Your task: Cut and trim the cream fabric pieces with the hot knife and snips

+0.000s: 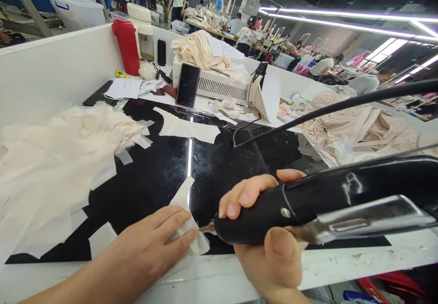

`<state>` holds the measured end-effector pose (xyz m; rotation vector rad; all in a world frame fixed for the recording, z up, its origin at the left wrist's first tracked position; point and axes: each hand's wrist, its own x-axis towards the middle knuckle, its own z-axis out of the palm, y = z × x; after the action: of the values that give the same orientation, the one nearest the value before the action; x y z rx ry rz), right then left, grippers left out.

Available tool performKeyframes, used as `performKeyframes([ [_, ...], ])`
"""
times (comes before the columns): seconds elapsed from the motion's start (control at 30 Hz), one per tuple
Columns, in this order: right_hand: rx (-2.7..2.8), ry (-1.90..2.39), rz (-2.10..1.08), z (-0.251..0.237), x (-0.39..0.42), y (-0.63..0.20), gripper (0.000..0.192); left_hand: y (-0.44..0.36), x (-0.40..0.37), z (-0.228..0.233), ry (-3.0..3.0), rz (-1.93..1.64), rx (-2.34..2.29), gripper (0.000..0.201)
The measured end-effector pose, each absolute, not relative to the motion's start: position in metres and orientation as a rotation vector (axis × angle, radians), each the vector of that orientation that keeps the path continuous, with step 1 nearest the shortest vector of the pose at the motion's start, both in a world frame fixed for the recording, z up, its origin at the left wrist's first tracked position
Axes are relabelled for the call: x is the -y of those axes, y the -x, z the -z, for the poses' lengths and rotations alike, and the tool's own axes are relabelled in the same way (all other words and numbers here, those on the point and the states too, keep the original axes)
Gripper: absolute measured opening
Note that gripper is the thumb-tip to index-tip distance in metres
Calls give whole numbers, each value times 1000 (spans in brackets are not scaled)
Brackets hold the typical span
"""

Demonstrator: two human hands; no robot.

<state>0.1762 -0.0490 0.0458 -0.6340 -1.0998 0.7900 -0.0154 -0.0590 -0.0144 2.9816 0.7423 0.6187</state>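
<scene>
My right hand (270,267) is wrapped around a black corded spray gun (335,190) with a metal lever along its side. The thumb presses near the lever's brown end. The gun's thin metal nozzle (207,228) points left at a cream fabric piece (183,192) near the front edge. My left hand (157,240) pinches this piece between thumb and fingers and bunches it beside the nozzle. Whether the nozzle touches the fabric, I cannot tell. Another flat cream fabric piece (188,128) lies farther back on the black board (226,172).
A large heap of cream cut pieces (51,167) is at left. Beige fabric (362,121) piles up at right. Behind are a phone (188,85), a white box (219,89) and a red container (126,46). The black cable (335,103) crosses the right side. People work beyond.
</scene>
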Motion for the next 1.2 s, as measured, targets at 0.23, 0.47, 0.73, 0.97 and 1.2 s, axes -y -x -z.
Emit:
performKeyframes([
  [0.23,1060,637,-777,-47,42,-174,39,11,58,16,-2964,-710,-784,27],
  [0.47,1108,651,-768,-42,37,-169,36,11,59,21,-2941,-730,-814,28],
  [0.73,1059,619,-763,-43,31,-167,36,7,59,17,-2936,-807,-886,24],
  [0.97,1087,630,-796,-40,30,-163,32,0,68,19,-2937,-824,-1009,36],
  [1.2,1111,585,-797,-41,35,-169,36,7,80,8,-3001,-780,-1060,42],
])
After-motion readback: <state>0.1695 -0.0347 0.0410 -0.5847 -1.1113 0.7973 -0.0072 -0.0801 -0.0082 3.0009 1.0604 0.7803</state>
